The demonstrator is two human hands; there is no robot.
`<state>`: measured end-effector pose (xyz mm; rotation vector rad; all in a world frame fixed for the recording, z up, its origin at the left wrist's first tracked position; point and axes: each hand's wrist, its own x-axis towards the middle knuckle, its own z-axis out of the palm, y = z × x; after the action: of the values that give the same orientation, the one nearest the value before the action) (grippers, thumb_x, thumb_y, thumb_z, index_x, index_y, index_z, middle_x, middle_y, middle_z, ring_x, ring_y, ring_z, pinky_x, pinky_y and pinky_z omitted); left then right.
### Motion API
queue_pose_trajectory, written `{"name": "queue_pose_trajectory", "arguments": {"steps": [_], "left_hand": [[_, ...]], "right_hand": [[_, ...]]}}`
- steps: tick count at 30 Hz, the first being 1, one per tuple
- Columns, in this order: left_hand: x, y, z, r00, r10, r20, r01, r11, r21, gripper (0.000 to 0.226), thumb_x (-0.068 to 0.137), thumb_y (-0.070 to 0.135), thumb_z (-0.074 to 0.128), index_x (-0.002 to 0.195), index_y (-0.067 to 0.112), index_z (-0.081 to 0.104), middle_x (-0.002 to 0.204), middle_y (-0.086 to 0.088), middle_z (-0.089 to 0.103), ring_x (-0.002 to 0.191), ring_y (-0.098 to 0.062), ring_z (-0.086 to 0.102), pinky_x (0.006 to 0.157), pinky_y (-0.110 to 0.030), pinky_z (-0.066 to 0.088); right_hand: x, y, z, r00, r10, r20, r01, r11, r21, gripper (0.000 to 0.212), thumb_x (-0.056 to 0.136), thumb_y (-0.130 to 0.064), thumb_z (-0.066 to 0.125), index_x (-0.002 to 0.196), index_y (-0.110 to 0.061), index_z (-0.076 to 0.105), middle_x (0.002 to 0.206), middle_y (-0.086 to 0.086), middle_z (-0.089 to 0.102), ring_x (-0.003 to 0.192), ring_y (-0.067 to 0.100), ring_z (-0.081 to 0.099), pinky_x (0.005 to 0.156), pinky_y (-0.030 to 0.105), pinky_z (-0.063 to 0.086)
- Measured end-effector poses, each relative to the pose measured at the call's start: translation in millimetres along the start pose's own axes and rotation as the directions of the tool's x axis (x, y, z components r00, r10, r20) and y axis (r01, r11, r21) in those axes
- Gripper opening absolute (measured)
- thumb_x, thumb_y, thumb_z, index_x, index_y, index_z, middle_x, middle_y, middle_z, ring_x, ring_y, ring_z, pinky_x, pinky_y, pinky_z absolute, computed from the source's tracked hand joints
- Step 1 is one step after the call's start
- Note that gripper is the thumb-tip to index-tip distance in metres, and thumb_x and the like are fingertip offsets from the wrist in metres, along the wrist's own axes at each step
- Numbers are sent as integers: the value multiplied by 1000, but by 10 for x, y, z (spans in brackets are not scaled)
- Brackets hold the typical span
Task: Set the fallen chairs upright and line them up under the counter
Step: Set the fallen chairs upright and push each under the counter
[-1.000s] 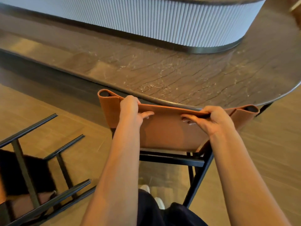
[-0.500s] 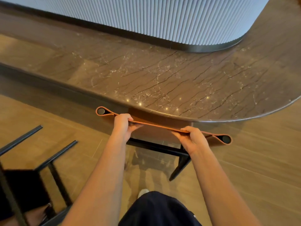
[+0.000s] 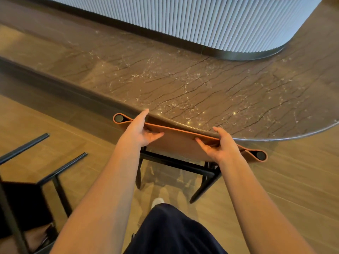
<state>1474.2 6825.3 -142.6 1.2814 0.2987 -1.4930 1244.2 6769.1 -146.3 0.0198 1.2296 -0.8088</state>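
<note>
An upright chair stands at the counter, its orange leather backrest right against the rim of the brown marble counter. Its black legs show below; the seat is hidden under the counter. My left hand holds the backrest's top edge near its left end, fingers over the top, thumb on the near face. My right hand pinches the top edge near the right end. A second chair with a black frame lies on its side on the floor at the lower left.
A white fluted wall curves along the back of the counter. The counter rim bends away to the right. Wood floor stretches to the right of the upright chair. My dark trouser leg and a white shoe are below.
The upright chair has slid forward under the counter, so its backrest now meets the rim. Both hands stayed on the top edge, and my left fingers have straightened somewhat.
</note>
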Motion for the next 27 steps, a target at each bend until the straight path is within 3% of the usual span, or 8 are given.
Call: {"name": "queue_pose_trajectory", "arguments": {"steps": [5, 8, 10, 13, 15, 21, 24, 27], "left_hand": [[37, 51, 125, 984, -11, -177, 16, 1000, 24, 21, 89, 1, 52, 110, 1, 51, 101, -22, 57, 91, -38, 60, 60, -50, 54], [6, 33, 105, 981, -21, -191, 32, 998, 54, 13, 87, -2, 54, 99, 1, 51, 101, -23, 56, 83, -38, 58, 70, -51, 56], [6, 7, 50, 979, -42, -199, 52, 997, 48, 13, 88, -5, 51, 99, -1, 51, 103, -24, 55, 93, -41, 58, 78, -54, 55], [-6, -45, -17, 976, -62, -207, 78, 995, 68, 8, 90, -8, 44, 93, -2, 48, 101, -24, 52, 109, -44, 55, 87, -54, 52], [18, -111, -105, 976, -50, -212, 72, 993, 96, 14, 90, -11, 40, 98, -3, 48, 106, -23, 51, 107, -41, 54, 88, -55, 51], [94, -120, -226, 990, 56, -126, -26, 972, 233, 21, 90, -11, 42, 103, 3, 50, 99, -21, 58, 81, -34, 61, 69, -47, 57], [115, -93, -204, 994, 63, -90, -39, 967, 251, 26, 90, -12, 41, 110, 3, 49, 97, -20, 59, 80, -32, 62, 60, -44, 56], [191, -45, -146, 995, 85, -58, -68, 966, 248, 30, 89, -13, 40, 114, 2, 47, 96, -20, 58, 79, -32, 63, 51, -43, 55]], "right_hand": [[78, -78, 35, 996, 35, -79, -37, 999, -26, 38, 85, 12, 55, 123, 8, 52, 119, 31, 55, 104, 58, 54, 44, 55, 53], [46, -46, 30, 991, 56, -118, -60, 998, -31, 35, 85, 13, 52, 120, 12, 51, 120, 36, 51, 98, 63, 53, 44, 55, 53], [14, 23, 19, 989, 49, -141, -54, 998, -34, 27, 86, 13, 50, 114, 14, 52, 121, 37, 50, 93, 63, 53, 48, 56, 54], [1, 152, -53, 981, 0, -193, -11, 999, -51, 42, 89, 15, 36, 129, 11, 46, 132, 34, 45, 103, 62, 49, 63, 58, 54], [-6, 273, -119, 977, -36, -208, 24, 998, -62, 48, 87, 18, 29, 133, 12, 42, 131, 32, 48, 112, 58, 48, 67, 62, 49], [-32, 377, -184, 975, -110, -193, 95, 992, -84, 50, 87, 20, 29, 134, 10, 39, 109, 30, 56, 117, 52, 49, 69, 61, 50], [-7, 398, -155, 974, -120, -192, 104, 990, -91, 49, 87, 19, 27, 135, 12, 38, 116, 31, 54, 120, 52, 47, 88, 63, 42], [82, 371, -116, 973, -132, -189, 118, 990, -81, 47, 88, 19, 28, 133, 12, 37, 120, 33, 53, 118, 53, 49, 87, 64, 43]]}}
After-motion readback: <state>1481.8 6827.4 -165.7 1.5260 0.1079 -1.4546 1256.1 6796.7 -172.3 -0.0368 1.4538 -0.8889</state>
